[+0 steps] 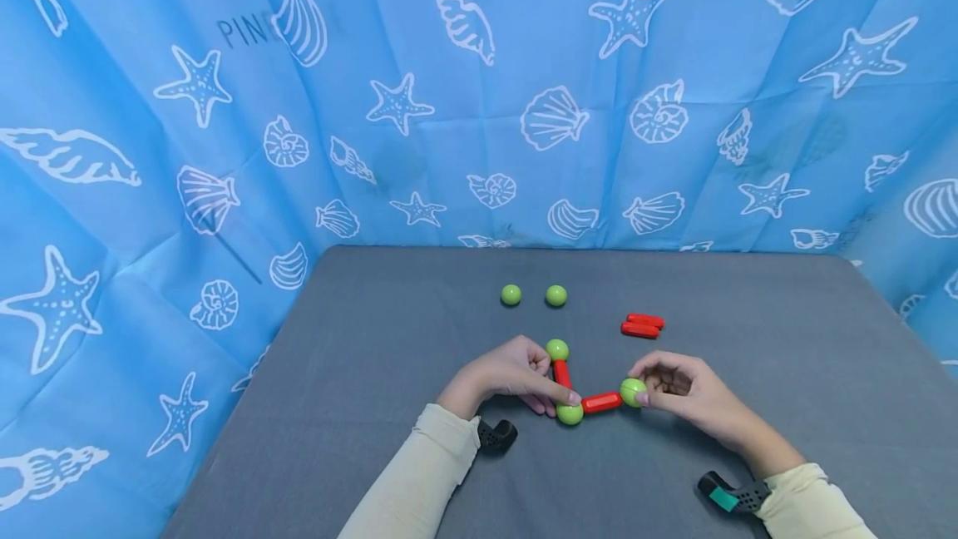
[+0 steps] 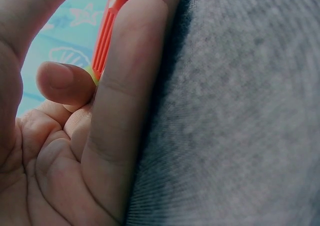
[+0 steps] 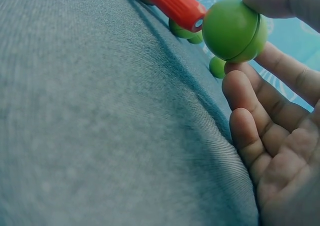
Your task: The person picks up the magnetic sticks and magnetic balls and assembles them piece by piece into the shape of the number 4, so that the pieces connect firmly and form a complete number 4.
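In the head view my left hand (image 1: 516, 374) pinches the lower green ball (image 1: 570, 413) where two red rods meet it. One red rod (image 1: 561, 373) runs up from it to another green ball (image 1: 557, 349); the other red rod (image 1: 602, 403) points right. At that rod's right end, my right hand (image 1: 692, 393) pinches a green ball (image 1: 633, 392) between thumb and fingers. The right wrist view shows this ball (image 3: 234, 30) at the tip of the red rod (image 3: 175, 5); whether they are joined I cannot tell. Fingers of my left hand (image 2: 107, 100) partly hide a red rod (image 2: 106, 35).
Two loose green balls (image 1: 511, 295) (image 1: 556, 296) lie farther back on the grey table (image 1: 374, 314). A pair of red rods (image 1: 641, 325) lies side by side behind my right hand. A blue curtain (image 1: 464, 106) with white sea shapes hangs behind the table.
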Demonstrator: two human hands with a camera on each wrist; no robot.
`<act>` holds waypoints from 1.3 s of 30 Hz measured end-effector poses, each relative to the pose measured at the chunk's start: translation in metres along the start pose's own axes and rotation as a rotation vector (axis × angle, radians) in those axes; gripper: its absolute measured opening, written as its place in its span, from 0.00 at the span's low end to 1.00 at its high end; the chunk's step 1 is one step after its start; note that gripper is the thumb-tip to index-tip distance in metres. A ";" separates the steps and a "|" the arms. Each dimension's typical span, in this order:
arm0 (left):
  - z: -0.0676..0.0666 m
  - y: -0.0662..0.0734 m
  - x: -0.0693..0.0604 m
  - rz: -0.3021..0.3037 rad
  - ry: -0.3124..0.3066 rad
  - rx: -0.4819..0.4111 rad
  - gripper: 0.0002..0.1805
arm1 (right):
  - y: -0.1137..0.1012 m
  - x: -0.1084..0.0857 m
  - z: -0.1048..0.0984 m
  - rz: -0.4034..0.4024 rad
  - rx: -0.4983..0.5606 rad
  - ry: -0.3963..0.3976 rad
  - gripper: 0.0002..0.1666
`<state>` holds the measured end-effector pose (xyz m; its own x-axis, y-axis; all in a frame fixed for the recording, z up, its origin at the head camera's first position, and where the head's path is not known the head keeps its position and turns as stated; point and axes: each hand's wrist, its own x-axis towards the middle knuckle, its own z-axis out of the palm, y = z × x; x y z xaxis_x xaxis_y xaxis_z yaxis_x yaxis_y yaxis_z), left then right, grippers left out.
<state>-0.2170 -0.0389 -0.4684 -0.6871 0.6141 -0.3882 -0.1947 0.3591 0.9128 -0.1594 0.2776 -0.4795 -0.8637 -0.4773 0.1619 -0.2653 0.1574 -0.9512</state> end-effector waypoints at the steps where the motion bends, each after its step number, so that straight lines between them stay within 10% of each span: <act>1: 0.000 0.000 0.000 0.000 0.001 -0.001 0.30 | 0.000 0.000 0.000 -0.008 0.004 -0.006 0.14; 39: 0.000 0.001 -0.001 0.003 0.005 0.036 0.30 | 0.002 -0.001 -0.002 0.033 -0.063 -0.016 0.13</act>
<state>-0.2165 -0.0393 -0.4667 -0.6912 0.6117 -0.3847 -0.1673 0.3824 0.9087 -0.1601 0.2807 -0.4813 -0.8654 -0.4849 0.1261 -0.2639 0.2271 -0.9374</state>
